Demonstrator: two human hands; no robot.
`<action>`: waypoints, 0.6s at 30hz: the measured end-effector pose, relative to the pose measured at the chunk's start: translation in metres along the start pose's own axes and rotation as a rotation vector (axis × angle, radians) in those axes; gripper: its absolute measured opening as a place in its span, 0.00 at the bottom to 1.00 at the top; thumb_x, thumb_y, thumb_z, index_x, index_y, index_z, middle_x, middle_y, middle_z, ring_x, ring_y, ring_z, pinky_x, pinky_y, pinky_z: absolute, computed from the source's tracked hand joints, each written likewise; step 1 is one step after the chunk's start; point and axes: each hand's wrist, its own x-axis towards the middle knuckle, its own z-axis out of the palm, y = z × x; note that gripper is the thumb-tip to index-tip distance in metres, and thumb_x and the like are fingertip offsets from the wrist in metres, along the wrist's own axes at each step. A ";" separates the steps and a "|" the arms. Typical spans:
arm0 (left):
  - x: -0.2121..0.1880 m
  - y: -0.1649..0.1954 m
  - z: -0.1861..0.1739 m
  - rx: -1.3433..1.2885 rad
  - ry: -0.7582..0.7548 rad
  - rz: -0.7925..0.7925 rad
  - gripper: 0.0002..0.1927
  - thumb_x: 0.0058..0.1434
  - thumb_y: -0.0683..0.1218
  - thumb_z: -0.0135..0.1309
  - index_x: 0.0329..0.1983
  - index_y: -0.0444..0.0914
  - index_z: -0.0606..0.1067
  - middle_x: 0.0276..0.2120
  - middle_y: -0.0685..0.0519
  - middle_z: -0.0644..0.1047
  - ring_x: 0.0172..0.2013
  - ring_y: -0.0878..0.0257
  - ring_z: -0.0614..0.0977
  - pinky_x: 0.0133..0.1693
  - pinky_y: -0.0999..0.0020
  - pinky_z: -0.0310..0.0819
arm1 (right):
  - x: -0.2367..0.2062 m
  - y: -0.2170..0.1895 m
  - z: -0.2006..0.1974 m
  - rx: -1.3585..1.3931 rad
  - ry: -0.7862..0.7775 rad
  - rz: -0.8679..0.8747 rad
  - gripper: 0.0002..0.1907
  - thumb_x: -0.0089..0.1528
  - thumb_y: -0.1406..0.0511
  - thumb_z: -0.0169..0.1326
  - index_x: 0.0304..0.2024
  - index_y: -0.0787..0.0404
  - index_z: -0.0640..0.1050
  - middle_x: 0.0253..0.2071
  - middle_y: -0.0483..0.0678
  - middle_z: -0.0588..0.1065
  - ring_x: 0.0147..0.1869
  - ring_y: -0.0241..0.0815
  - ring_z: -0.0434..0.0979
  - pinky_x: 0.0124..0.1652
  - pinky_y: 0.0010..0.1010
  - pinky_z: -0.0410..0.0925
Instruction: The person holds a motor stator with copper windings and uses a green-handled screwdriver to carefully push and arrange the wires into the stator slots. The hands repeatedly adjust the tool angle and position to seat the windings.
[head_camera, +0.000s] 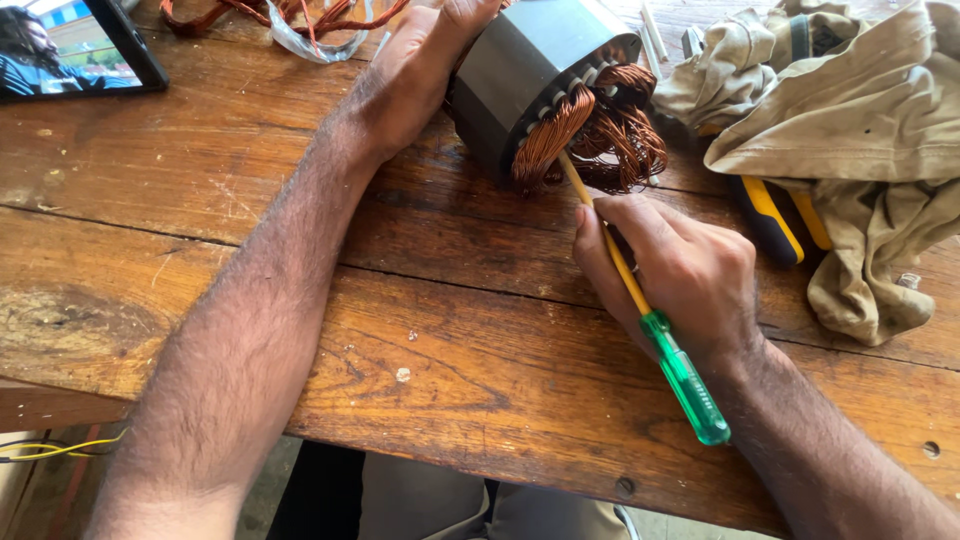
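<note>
Right hand (680, 270) fingers closed round screwdriver (640, 300), tip beyond them in copper windings (600, 135), mostly unremoved; left hand (420, 70) fingers clasping stator (530, 60).

Counter (450, 340): worn brown wooden planks, scratched and stained, a seam running across.
Stator (530, 75): grey, on its side at the far middle, copper windings (600, 135) spilling from its end.
Cloth (850, 130): crumpled beige, far right, partly covering a yellow-black tool (775, 220).
Tablet (70, 45): far left corner.
Wire scraps (290, 20): far edge.
</note>
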 end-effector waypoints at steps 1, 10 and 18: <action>-0.001 0.000 0.001 -0.012 0.000 -0.002 0.48 0.69 0.78 0.32 0.61 0.31 0.72 0.45 0.45 0.80 0.49 0.60 0.85 0.49 0.61 0.83 | 0.000 0.000 0.000 -0.007 -0.012 0.006 0.06 0.69 0.67 0.60 0.39 0.65 0.80 0.31 0.51 0.81 0.29 0.39 0.82 0.30 0.30 0.74; -0.004 0.014 0.001 -0.032 0.036 -0.056 0.47 0.72 0.78 0.37 0.66 0.32 0.69 0.54 0.44 0.79 0.57 0.58 0.81 0.57 0.63 0.77 | 0.003 -0.006 -0.003 -0.179 0.027 -0.194 0.09 0.67 0.69 0.61 0.32 0.63 0.75 0.29 0.48 0.78 0.27 0.41 0.79 0.28 0.33 0.72; -0.005 0.020 0.000 0.037 0.034 -0.158 0.51 0.67 0.81 0.32 0.70 0.35 0.67 0.58 0.43 0.77 0.60 0.56 0.79 0.57 0.58 0.74 | 0.006 -0.006 -0.003 -0.185 -0.010 -0.148 0.09 0.68 0.69 0.62 0.33 0.64 0.76 0.27 0.48 0.76 0.25 0.41 0.77 0.27 0.34 0.71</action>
